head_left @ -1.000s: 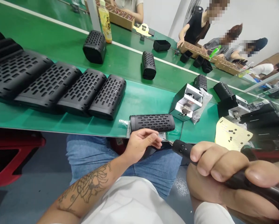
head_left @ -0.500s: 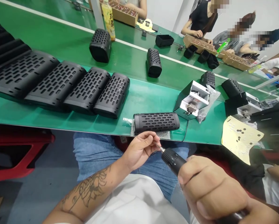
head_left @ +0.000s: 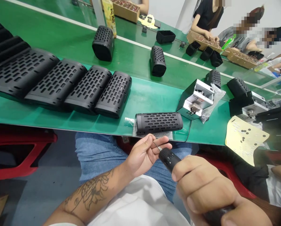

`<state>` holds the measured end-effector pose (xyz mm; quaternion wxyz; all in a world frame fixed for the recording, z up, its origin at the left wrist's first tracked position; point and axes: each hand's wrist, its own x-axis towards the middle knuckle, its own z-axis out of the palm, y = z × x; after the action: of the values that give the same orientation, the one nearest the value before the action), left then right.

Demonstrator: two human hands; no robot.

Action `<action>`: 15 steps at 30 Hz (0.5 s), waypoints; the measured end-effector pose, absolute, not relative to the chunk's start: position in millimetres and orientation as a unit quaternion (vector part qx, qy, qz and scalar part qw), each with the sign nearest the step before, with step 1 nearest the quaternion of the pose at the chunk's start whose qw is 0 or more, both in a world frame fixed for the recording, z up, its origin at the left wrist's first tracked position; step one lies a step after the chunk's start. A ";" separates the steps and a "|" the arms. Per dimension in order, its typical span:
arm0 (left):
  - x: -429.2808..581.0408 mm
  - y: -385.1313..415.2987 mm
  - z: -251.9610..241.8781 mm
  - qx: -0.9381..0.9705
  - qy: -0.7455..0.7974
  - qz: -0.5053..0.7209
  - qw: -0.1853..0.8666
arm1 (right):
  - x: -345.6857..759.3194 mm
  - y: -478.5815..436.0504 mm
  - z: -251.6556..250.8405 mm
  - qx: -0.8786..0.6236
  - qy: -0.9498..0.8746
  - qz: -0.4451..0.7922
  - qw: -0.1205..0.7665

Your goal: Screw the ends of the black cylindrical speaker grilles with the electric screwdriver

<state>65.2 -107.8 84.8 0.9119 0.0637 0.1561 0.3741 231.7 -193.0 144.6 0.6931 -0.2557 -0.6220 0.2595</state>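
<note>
My right hand (head_left: 206,188) is wrapped round a black electric screwdriver (head_left: 170,159), whose thin bit (head_left: 156,145) points up and left. At the bit's tip, my left hand (head_left: 142,153) has its thumb and index finger pinched together, with its other fingers stretched out under the bit. Whatever the pinch holds is too small to make out. Just beyond my left hand, a black perforated casing (head_left: 159,122) lies on its side on bubble wrap (head_left: 168,135) at the table's near edge. Neither hand touches the casing.
Several similar casings (head_left: 114,94) lie in a row on the left of the green table (head_left: 145,94). A screw feeder machine (head_left: 195,100) stands to the right, near a yellow sheet (head_left: 244,138) with dark dots. People work across the table beside cardboard boxes (head_left: 201,44).
My right hand and the screwdriver have shifted left, bringing the bit farther over my left fingers. My left hand's outer fingers have straightened out. The view has shifted slightly.
</note>
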 end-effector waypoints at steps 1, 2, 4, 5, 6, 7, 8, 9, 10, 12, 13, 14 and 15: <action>65.3 -109.1 85.4 0.062 0.154 0.373 0.913 | 232.3 -193.6 146.0 -0.257 -0.628 0.254 0.690; 65.1 -110.3 86.1 0.062 0.153 0.372 0.914 | 233.4 -194.3 148.0 -0.258 -0.635 0.253 0.683; 64.0 -112.0 88.0 0.064 0.154 0.371 0.914 | 236.7 -196.2 152.9 -0.263 -0.647 0.254 0.669; 63.3 -112.2 89.1 0.066 0.155 0.372 0.913 | 238.4 -197.5 155.2 -0.266 -0.652 0.254 0.663; 62.7 -112.1 90.3 0.069 0.155 0.372 0.913 | 240.0 -198.8 157.2 -0.272 -0.657 0.253 0.657; 62.4 -111.5 91.5 0.070 0.154 0.372 0.913 | 241.2 -200.3 158.7 -0.281 -0.661 0.250 0.649; 62.4 -110.8 92.6 0.070 0.152 0.372 0.913 | 242.1 -201.7 159.4 -0.291 -0.666 0.247 0.641; 62.8 -110.2 93.6 0.069 0.149 0.371 0.914 | 242.4 -202.8 159.5 -0.297 -0.672 0.242 0.634; 63.6 -110.1 94.3 0.069 0.145 0.371 0.915 | 242.1 -203.5 158.9 -0.299 -0.677 0.236 0.630; 65.3 -113.3 93.4 0.071 0.140 0.363 0.918 | 239.7 -202.5 157.0 -0.300 -0.679 0.221 0.633; 65.7 -117.1 91.1 0.077 0.140 0.355 0.921 | 237.8 -200.2 156.3 -0.301 -0.673 0.212 0.641; 65.2 -122.0 87.0 0.094 0.145 0.349 0.921 | 235.7 -196.5 156.3 -0.308 -0.662 0.202 0.653; 63.4 -127.4 81.0 0.125 0.160 0.354 0.913 | 233.5 -191.1 157.2 -0.317 -0.640 0.190 0.673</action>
<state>63.4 -127.4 81.0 0.9132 0.1248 0.1599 0.3535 233.5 -191.1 157.2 0.6735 -0.3166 -0.6402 0.1904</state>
